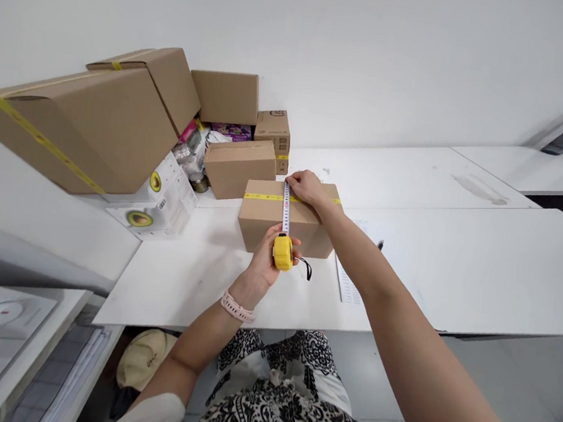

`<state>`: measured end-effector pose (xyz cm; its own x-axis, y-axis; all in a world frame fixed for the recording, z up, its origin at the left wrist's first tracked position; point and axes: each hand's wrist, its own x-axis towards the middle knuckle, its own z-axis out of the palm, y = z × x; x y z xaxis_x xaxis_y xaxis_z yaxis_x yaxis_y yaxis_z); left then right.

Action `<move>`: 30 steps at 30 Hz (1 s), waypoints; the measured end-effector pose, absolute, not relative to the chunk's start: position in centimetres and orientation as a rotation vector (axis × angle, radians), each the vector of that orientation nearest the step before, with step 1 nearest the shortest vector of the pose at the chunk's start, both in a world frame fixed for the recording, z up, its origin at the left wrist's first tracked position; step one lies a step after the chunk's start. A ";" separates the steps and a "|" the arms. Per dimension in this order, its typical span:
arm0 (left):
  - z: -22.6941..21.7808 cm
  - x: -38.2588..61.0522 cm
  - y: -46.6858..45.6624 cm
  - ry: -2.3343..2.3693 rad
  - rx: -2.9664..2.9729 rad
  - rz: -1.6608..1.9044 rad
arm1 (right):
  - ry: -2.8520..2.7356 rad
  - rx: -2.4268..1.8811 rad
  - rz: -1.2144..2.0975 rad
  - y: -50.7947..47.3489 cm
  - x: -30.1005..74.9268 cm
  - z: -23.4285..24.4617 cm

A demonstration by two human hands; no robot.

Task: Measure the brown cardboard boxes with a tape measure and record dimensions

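A small cardboard box [260, 219] sealed with yellow tape sits on the white table [456, 270] in front of me. My left hand [269, 260] is closed round a yellow tape measure [283, 252] at the box's near edge. Its white blade [286, 211] runs across the top of the box. My right hand [307, 187] pinches the blade's end at the far edge of the box. A black wrist loop hangs from the tape measure's case.
Several cardboard boxes [95, 117] are stacked at the back left, with white avocado-printed boxes [154, 204] and small packets among them. A printed sheet [349, 285] and a pen lie right of the box. A second table stands at the far right.
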<state>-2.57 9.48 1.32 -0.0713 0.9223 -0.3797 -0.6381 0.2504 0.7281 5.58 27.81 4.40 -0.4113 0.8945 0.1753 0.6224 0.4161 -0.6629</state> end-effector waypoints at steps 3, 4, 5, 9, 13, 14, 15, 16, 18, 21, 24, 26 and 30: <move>1.2 -2.5 9.5 0.991 0.393 1.343 | -2.128 -1.281 0.670 27.9 5.6 4.3; 1.2 -2.5 9.5 0.996 0.396 1.345 | -2.131 -1.279 0.667 27.9 5.6 4.2; 1.2 -2.5 9.5 0.999 0.399 1.347 | -2.131 -1.279 0.666 27.9 5.6 4.2; 1.3 -2.3 9.5 1.004 0.402 1.351 | -2.137 -1.273 0.665 28.0 5.5 4.1; 1.4 -2.3 9.4 1.010 0.396 1.350 | -2.140 -1.275 0.659 28.0 5.5 4.3; 1.4 -2.3 9.4 1.009 0.398 1.351 | -2.140 -1.275 0.659 27.9 5.5 4.3; 1.4 -2.3 9.4 1.008 0.400 1.351 | -2.138 -1.277 0.659 27.9 5.5 4.2; 1.3 -2.3 9.4 1.007 0.403 1.352 | -2.136 -1.279 0.661 27.9 5.6 4.1; 1.3 -2.4 9.5 1.006 0.414 1.351 | -2.129 -1.275 0.664 28.1 5.6 3.8; 1.4 -2.3 9.5 1.008 0.440 1.359 | -2.082 -1.234 0.729 28.8 5.4 3.3; 1.7 -2.1 9.0 1.012 0.498 1.373 | -1.890 -1.144 0.849 29.6 5.5 3.8; 1.9 -2.2 8.3 1.000 0.570 1.379 | -1.726 -1.018 0.903 29.2 6.4 4.8; 1.3 -3.1 6.1 0.985 0.730 1.298 | -1.516 -0.828 0.909 24.2 11.7 6.3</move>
<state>-3.06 6.08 1.28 -0.0103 0.9839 -0.1785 -0.4371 0.1561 0.8857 11.67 24.25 6.35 -0.1248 0.8845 0.4496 0.0198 0.4553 -0.8901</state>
